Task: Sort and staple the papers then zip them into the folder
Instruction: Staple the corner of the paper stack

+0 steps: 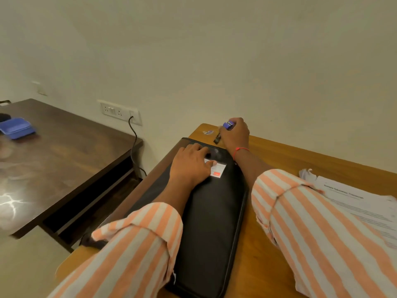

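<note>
Folder (210, 211): black, mid-tabletop (279, 151), left hand (191, 164) flat on top, fingers straight. Right hand (235, 136), 12 o'clock: curled round blue stapler (228, 125). Papers (361, 203): 3 o'clock (loose, apparently). Likely step: fetching stapler. Next: bring to papers.

The light wooden surface (311, 155) carries a black folder (210, 222) lying flat along its left side, with printed papers (361, 203) at its right edge, well apart from the folder. By the far corner lie a small dark piece (217, 139) and a blue-and-white scrap (208, 132). A darker surface (64, 158) to the left holds a blue box (17, 127).
</note>
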